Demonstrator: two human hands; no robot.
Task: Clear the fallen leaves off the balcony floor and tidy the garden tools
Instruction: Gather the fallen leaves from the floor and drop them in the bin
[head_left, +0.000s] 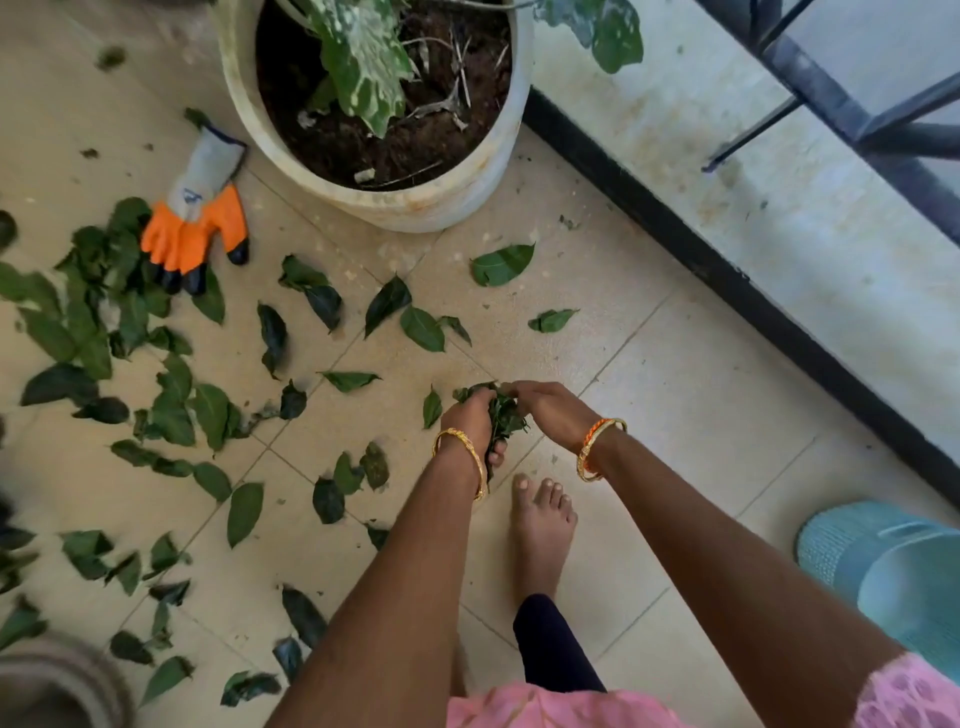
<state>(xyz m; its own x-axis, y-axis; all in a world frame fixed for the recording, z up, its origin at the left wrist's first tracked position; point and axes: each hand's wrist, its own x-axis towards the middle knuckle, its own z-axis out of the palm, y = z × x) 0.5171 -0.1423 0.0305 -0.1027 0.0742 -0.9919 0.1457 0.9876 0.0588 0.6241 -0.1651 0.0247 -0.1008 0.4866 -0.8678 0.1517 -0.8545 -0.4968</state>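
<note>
We are looking at soft, even daylight that is falling across the tiled floor (649, 374), bright enough but flat, with no hard shadows anywhere. The light is perhaps coming from the open railing side at upper right, where the pale ledge (779, 218) is showing brightest. Faint sheen is lying on the darker leaves (384, 306). The centre is holding up fairly sharp, while the edges are smearing: the round object at lower left (57, 686) is blurring into streaks, and the leaves along the left border are going soft. The wide lens is bending the dark skirting line (727, 270) and stretching the forearms toward the bottom corners.
</note>
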